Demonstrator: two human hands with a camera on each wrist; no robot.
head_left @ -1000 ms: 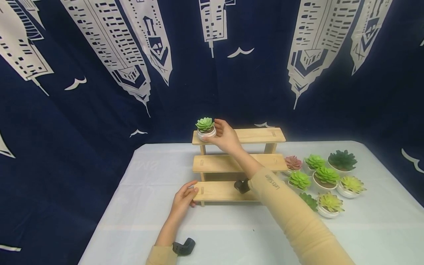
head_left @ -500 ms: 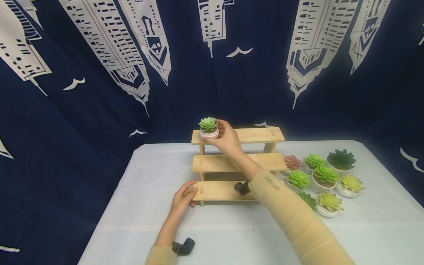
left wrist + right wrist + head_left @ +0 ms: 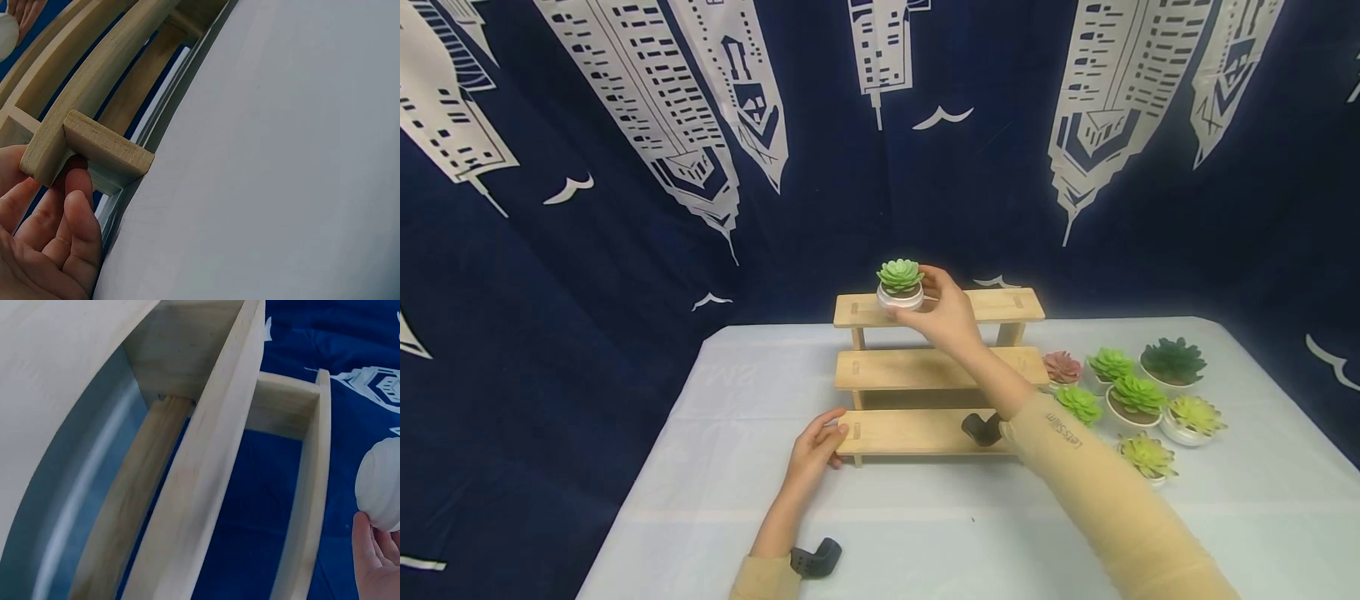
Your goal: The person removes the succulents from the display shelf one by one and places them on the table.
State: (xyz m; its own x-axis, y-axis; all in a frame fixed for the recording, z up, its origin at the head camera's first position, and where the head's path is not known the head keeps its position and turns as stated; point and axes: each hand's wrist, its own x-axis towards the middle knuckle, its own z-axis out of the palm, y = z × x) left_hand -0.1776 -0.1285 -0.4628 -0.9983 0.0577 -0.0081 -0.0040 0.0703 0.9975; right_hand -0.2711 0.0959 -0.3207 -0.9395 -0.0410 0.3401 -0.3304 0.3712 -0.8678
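A three-step wooden stand (image 3: pixel 925 368) is on the white table. My right hand (image 3: pixel 949 315) grips a potted green succulent (image 3: pixel 900 278) by its white pot, upright, over the left part of the top step. In the right wrist view the white pot (image 3: pixel 380 484) appears at the right edge, with the thumb against it. My left hand (image 3: pixel 815 443) pinches the left end of the lowest step. In the left wrist view, its fingers (image 3: pixel 82 222) curl under that board beside the stand's leg (image 3: pixel 109 142).
Several other potted succulents (image 3: pixel 1138 396) stand on the table right of the stand, green, yellow-green and one pink (image 3: pixel 1063 367); the right sleeve covers part of the group. A navy curtain (image 3: pixel 820 225) with white building prints hangs behind the table.
My right hand has moved the succulent rightward along the top step, lifting it slightly. The right sleeve now covers more of the potted plants. My left hand stays on the lowest step.
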